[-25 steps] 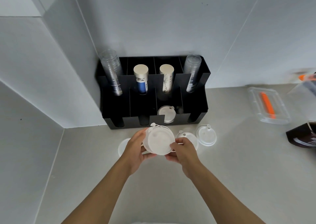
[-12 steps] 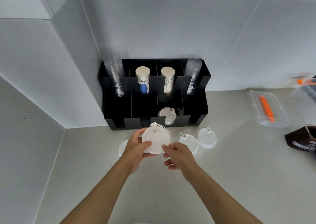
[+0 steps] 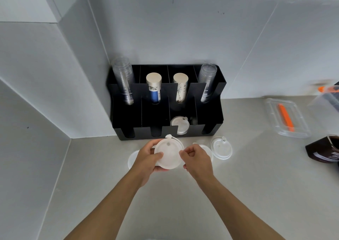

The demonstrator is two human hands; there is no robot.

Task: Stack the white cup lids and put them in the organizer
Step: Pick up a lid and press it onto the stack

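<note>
My left hand (image 3: 146, 159) grips a stack of white cup lids (image 3: 168, 154) from its left side, just in front of the black organizer (image 3: 209, 115). My right hand (image 3: 197, 159) pinches the stack's right rim. One white lid (image 3: 179, 127) stands in the organizer's third lower slot. Loose lids lie on the counter: one (image 3: 221, 151) to the right, one (image 3: 208, 151) partly behind my right hand, one (image 3: 132, 159) partly hidden behind my left hand.
The organizer's upper slots hold clear cup stacks (image 3: 123, 82) and paper cup stacks (image 3: 153, 87). A clear container with an orange tool (image 3: 286, 118) and a dark package (image 3: 324, 151) sit at the right. Walls close the corner on the left and back.
My right hand let go of the stack's rim half a second ago and has now come back onto it. The stack sits slightly closer to the organizer.
</note>
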